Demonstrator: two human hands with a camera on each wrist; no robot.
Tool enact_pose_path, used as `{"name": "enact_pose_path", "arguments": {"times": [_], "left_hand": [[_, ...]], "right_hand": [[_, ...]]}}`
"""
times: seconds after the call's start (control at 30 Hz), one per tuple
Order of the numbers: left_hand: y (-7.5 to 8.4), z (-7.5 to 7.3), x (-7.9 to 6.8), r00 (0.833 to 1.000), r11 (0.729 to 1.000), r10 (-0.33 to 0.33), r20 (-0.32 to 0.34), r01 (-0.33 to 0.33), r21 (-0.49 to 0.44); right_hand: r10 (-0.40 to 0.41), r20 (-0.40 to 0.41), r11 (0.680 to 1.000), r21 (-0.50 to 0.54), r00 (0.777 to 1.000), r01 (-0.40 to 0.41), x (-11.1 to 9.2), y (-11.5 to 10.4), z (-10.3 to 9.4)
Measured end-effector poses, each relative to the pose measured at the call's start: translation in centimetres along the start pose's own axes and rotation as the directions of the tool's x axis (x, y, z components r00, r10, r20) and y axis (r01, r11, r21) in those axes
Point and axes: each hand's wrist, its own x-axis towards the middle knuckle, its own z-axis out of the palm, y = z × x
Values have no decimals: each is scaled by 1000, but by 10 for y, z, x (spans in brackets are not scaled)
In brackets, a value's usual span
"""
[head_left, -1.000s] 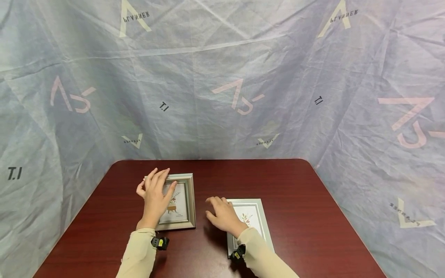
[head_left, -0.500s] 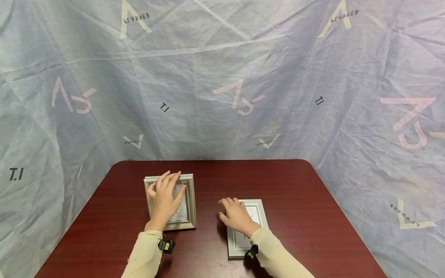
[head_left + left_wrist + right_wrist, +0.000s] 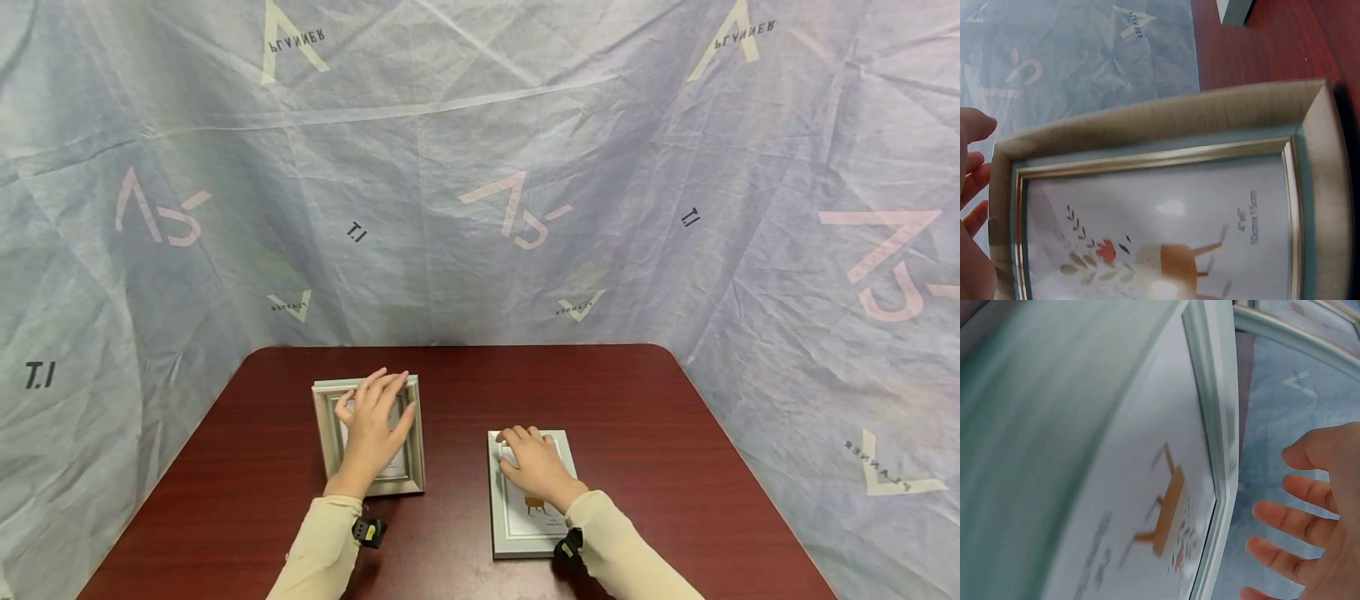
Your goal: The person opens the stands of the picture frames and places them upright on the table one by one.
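At the left of the table, a champagne-coloured picture frame [image 3: 410, 450] with a plant print appears to stand propped up. My left hand [image 3: 371, 425] is spread in front of it, fingertips near its top edge; contact cannot be told. In the left wrist view its gold inner border [image 3: 1166, 156] and print show close up. A pale green-white picture frame [image 3: 498, 517] looks to lie flat at right of centre, with a similar print. Over its upper part hovers my right hand [image 3: 536, 467], fingers loosely bent. The right wrist view shows those fingers [image 3: 1291, 519] apart, holding nothing.
Both frames rest on a dark red wooden table [image 3: 637, 467] with rounded far corners. A grey printed cloth [image 3: 480, 275] hangs behind and along both sides. A black wrist camera [image 3: 369, 532] sits on the left sleeve, another wrist camera [image 3: 568, 546] on the right.
Both hands have shifted to the right. My left hand slid across the front of the champagne frame, and my right hand came from the pale frame's left edge to above it. The frames stayed put.
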Motion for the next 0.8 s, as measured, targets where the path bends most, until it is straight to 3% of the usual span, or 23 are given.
{"name": "enact_pose_path", "arguments": {"times": [0.5, 0.8], "left_hand": [[18, 19, 3, 993, 995, 101, 57, -100, -21], [29, 33, -2, 985, 992, 128, 117, -124, -37]], "right_hand": [[49, -25, 998, -41, 998, -50, -11, 23, -9], [71, -27, 996, -51, 997, -73, -21, 35, -12]]}}
